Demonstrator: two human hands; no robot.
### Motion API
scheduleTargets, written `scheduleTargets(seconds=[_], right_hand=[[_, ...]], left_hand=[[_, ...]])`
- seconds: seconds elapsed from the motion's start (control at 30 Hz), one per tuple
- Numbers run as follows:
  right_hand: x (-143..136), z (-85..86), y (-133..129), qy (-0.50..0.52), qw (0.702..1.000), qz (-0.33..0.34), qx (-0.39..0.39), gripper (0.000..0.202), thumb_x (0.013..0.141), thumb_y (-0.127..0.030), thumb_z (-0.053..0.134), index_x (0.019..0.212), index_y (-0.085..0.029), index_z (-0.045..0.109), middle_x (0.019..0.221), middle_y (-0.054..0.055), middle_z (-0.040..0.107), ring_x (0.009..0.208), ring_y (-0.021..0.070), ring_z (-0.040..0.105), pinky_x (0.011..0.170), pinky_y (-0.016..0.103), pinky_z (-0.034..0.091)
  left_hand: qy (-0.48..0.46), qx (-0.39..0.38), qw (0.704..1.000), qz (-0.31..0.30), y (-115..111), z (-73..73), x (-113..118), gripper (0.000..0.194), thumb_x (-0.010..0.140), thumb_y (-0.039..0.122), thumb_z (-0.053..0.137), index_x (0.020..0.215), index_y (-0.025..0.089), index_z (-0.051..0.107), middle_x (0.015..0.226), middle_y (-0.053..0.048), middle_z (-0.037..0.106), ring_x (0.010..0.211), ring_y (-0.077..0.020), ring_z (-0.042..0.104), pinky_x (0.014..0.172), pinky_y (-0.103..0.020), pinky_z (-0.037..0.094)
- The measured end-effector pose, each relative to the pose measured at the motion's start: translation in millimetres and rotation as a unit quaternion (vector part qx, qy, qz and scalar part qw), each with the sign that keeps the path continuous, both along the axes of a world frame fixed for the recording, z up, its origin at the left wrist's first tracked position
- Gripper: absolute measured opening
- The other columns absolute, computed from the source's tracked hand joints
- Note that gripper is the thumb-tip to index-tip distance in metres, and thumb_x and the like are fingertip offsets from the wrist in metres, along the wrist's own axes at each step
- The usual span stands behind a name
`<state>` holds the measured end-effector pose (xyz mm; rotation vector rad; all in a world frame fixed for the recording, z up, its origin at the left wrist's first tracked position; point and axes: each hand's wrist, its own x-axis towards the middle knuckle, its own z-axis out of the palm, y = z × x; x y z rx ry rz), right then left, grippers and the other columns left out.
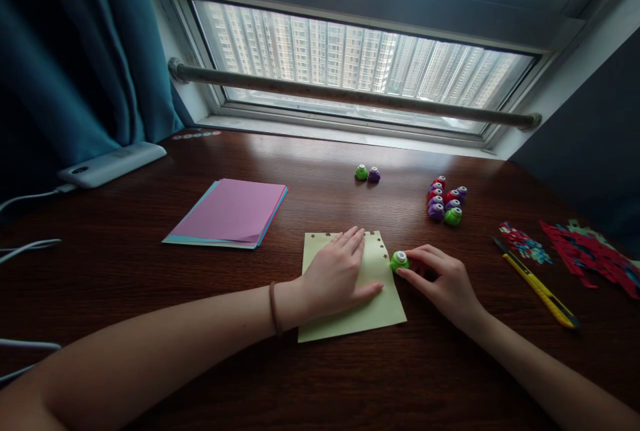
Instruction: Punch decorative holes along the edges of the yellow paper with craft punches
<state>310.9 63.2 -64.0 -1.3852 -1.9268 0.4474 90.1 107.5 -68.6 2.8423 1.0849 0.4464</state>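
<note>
My left hand [337,274] lies flat on a sheet of pale yellow paper [350,321], fingers stretched toward its far edge and thumb out to the right. Small star-like shapes run along the paper's far edge and the upper part of its right edge. Between the thumb and fingers of my right hand [443,281] is a small green craft punch [399,262] with a white top. The punch sits at the paper's right edge, just below the last of the shapes. Whether the paper is inside its slot I cannot tell.
A stack of coloured paper [230,211], pink on top, lies left. A green punch [361,172] and a purple punch [374,175] stand at the back; several more punches [437,211] cluster right. Further right are a yellow utility knife [543,289], paper bits [525,243] and red scraps [590,254].
</note>
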Motion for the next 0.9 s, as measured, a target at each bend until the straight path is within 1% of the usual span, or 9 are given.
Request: scheduleTargets(seconds=[0.23, 0.43, 0.67, 0.8, 0.9], right_hand=[[-0.8, 3.2, -0.9, 0.004, 1.0, 0.02, -0.004, 0.017, 0.081, -0.026, 0.062, 0.096, -0.02, 0.063, 0.083, 0.003, 0.058, 0.066, 0.0141, 0.054, 0.06, 0.026, 0.046], [-0.9, 2.4, -1.2, 0.001, 0.999, 0.032, -0.009, 0.02, 0.077, -0.021, 0.065, 0.097, -0.019, 0.063, 0.085, 0.002, 0.059, 0.067, 0.0131, 0.053, 0.062, 0.026, 0.046], [2.5, -0.3, -2.7, 0.019, 0.999, 0.016, -0.029, 0.027, 0.077, -0.024, 0.066, 0.103, -0.02, 0.061, 0.086, 0.002, 0.063, 0.07, 0.0147, 0.057, 0.065, 0.027, 0.048], [4.0, -1.3, -3.0, 0.018, 0.999, 0.035, -0.021, 0.029, 0.078, -0.024, 0.064, 0.107, -0.021, 0.059, 0.092, 0.003, 0.063, 0.072, 0.0148, 0.057, 0.066, 0.027, 0.048], [4.0, -2.1, -2.8, 0.016, 0.998, 0.052, -0.019, 0.031, 0.079, -0.024, 0.064, 0.109, -0.022, 0.058, 0.097, 0.003, 0.063, 0.075, 0.0148, 0.057, 0.071, 0.028, 0.049]], left_hand=[[-0.005, 0.0, 1.0, -0.001, -1.1, -2.0, -0.7, 0.08, 0.081, 0.061, 0.049, 0.131, -0.001, 0.038, 0.137, -0.019, 0.036, 0.13, -0.029, 0.029, 0.107, -0.04, 0.027], [-0.004, -0.004, 1.0, 0.002, 0.5, -2.3, -0.1, 0.083, 0.081, 0.062, 0.048, 0.132, -0.001, 0.036, 0.138, -0.02, 0.034, 0.13, -0.0293, 0.029, 0.108, -0.04, 0.026], [-0.01, -0.004, 1.0, 0.002, 0.5, -1.8, -0.6, 0.083, 0.08, 0.063, 0.048, 0.132, -0.001, 0.037, 0.138, -0.019, 0.034, 0.13, -0.0291, 0.028, 0.108, -0.04, 0.026], [-0.016, 0.0, 1.0, 0.001, 0.3, -2.7, -0.5, 0.083, 0.08, 0.064, 0.047, 0.132, 0.0, 0.037, 0.138, -0.019, 0.034, 0.131, -0.0283, 0.027, 0.108, -0.04, 0.025], [-0.014, 0.003, 1.0, 0.004, 0.3, -3.5, -0.1, 0.084, 0.08, 0.065, 0.047, 0.132, 0.0, 0.036, 0.139, -0.018, 0.033, 0.131, -0.028, 0.027, 0.108, -0.039, 0.025]])
